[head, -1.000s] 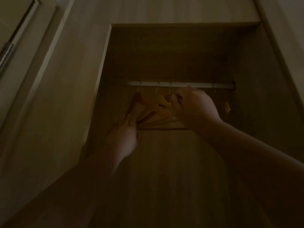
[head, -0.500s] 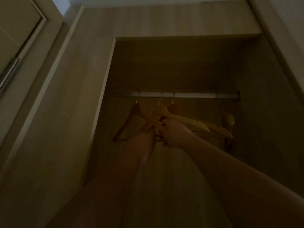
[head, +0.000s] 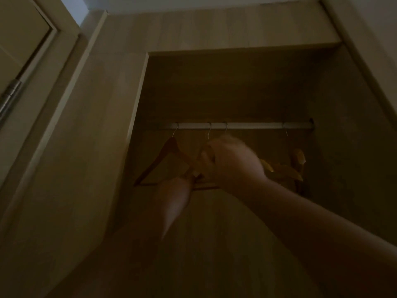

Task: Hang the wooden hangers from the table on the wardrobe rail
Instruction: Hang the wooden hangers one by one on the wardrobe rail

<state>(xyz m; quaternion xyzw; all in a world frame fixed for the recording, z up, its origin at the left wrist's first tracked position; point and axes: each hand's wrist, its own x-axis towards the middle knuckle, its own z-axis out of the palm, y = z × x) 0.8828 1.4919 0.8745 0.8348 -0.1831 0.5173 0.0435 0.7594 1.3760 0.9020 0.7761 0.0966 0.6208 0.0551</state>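
Note:
A pale metal wardrobe rail (head: 253, 125) runs across the dark wardrobe opening. Several wooden hangers hang from it by thin hooks. The leftmost hanger (head: 166, 152) hangs free, and one at the far right (head: 299, 157) is turned edge-on. Two middle hangers (head: 283, 171) overlap, their right arms sticking out past my wrist. My right hand (head: 232, 162), blurred, is curled over the necks of the middle hangers just under the rail. My left hand (head: 178, 190) reaches up from below, its fingertips pinching the left end of a middle hanger.
The wardrobe's left side panel (head: 137, 108) and top edge (head: 236, 50) frame the opening. A door with a metal handle (head: 9, 97) stands at the far left. The wardrobe's right wall (head: 354, 147) is close to the last hanger. The light is very dim.
My right hand has risen from the hangers' lower ends to their necks by the rail. My left hand has stayed low at the ends. The view has tilted upward.

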